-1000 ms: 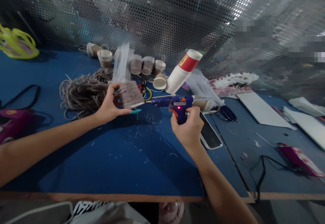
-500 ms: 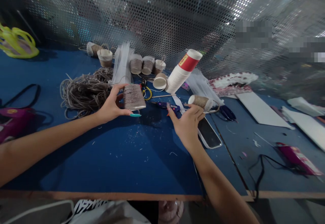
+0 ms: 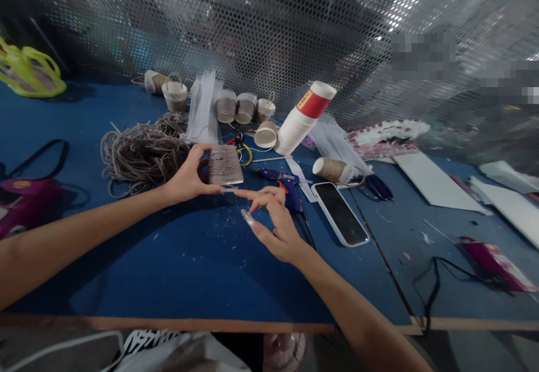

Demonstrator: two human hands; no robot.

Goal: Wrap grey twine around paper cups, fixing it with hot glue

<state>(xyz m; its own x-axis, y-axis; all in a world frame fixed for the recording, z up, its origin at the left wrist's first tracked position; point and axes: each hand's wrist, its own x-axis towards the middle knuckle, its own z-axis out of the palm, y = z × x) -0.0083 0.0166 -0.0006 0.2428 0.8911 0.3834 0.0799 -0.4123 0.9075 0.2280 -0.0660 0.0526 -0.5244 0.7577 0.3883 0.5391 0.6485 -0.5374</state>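
My left hand (image 3: 191, 176) grips a paper cup (image 3: 226, 165) wound in grey-brown cord, tipped on its side just above the blue table. Near the cup's lower edge is my right hand (image 3: 273, 220), its fingers apart and its index fingertip at my left thumb. Nothing shows between its fingers. Behind my right hand, a blue glue gun (image 3: 288, 181) with an orange trigger and a lit red light lies on the table. Left of the cup sits a loose heap of grey-brown cord (image 3: 141, 155).
Several wrapped cups (image 3: 245, 108) stand at the back beside a tall stack of white paper cups (image 3: 297, 127). A phone (image 3: 341, 214) and a cord-wrapped cup (image 3: 332, 169) lie right. Yellow-handled scissors (image 3: 245, 155) sit behind the held cup. A magenta glue gun (image 3: 25, 200) lies far left.
My right hand has left the glue gun and moved left and nearer to the held cup. The cup in my left hand has shifted slightly right and down.
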